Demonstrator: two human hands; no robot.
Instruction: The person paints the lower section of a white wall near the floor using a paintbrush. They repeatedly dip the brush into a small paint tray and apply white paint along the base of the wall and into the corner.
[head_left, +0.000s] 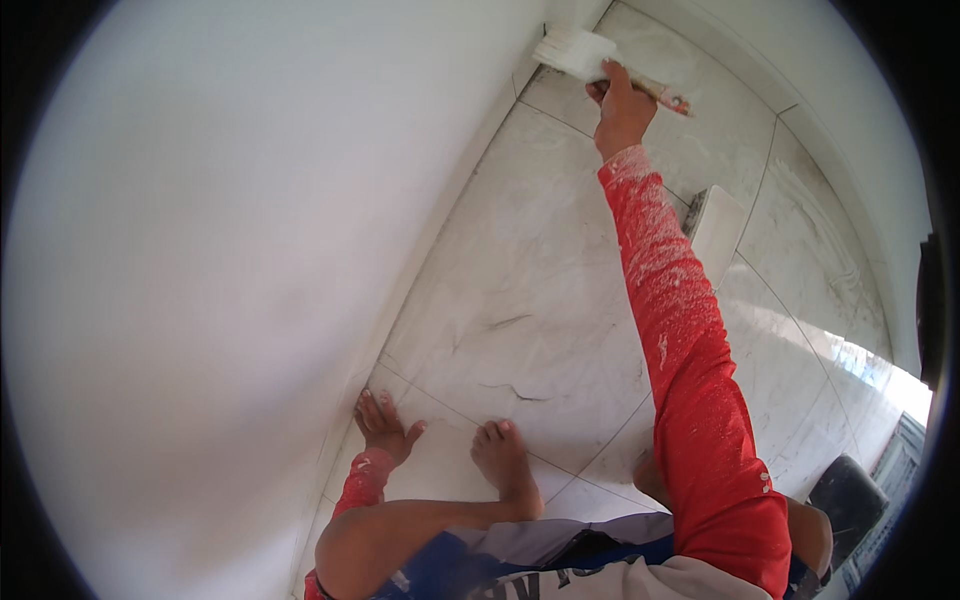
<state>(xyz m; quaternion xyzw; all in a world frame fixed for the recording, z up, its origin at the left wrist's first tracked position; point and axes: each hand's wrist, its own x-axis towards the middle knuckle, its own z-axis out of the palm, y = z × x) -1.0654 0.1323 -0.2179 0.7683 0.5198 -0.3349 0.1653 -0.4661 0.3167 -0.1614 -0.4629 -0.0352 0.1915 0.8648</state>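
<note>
My right hand (627, 112) is stretched far forward, gripping a wide paintbrush (576, 51). The brush has a paint-spotted handle, and its blurred white head is at the foot of the wall, close to the corner. Whether the bristles touch the wall or only the floor I cannot tell. My left hand (384, 429) holds nothing; its fingers are spread and it rests at the floor's edge, beside the tile skirting (442, 225). White dust or paint specks cover my red right sleeve (667, 262).
A smooth white wall (225, 225) rises on the left. Marble-look tiles (540, 277) with dark joints and streaks form the floor. A pale rectangular block (720, 229) lies right of my forearm. At lower right are a black object (847, 491) and a grey panelled item (900, 450). My bare foot (504, 461) is near my left hand.
</note>
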